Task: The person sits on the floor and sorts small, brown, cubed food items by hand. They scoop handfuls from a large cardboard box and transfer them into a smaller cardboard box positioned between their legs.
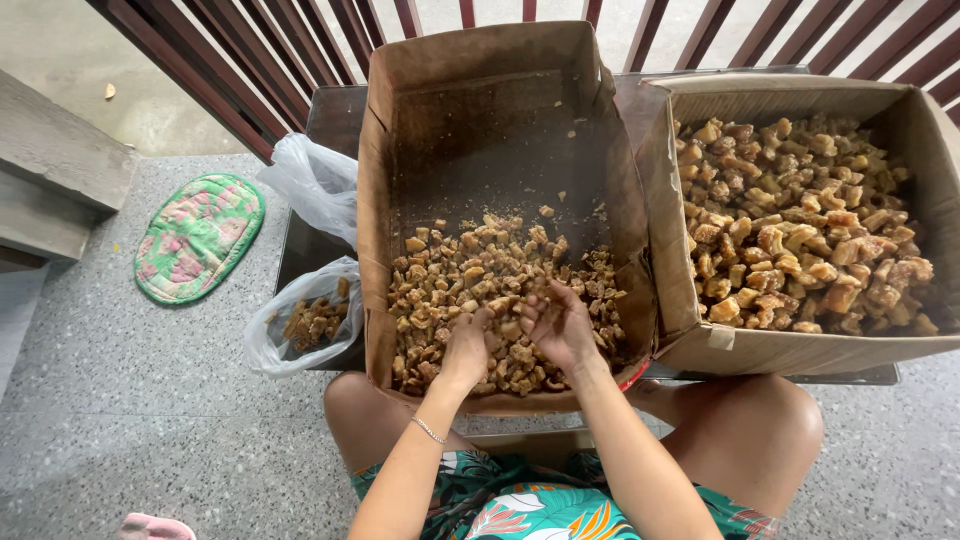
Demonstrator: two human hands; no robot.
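Fried brown chunks (470,290) lie heaped in the near half of the middle cardboard box (480,110), and we see both hands down among them. Our left hand (465,350) sits at about seven o'clock of the heap, palm up and fingers loosely curled, cupping a few pieces. Our right hand (560,325) is just beside it at five o'clock, fingers bent and partly spread, with chunks resting against the fingertips. Whether either hand pinches one single piece, we cannot tell. More chunks spread from the hands toward twelve o'clock, thinning to crumbs on the bare box floor.

At three o'clock a second cardboard box (900,110) stands touching the first, filled with larger golden pieces (800,230). At nine o'clock a clear plastic bag (305,320) holds a small portion. Both boxes rest on a dark bench (330,110); a green quilted mat (197,235) lies on the floor beyond.
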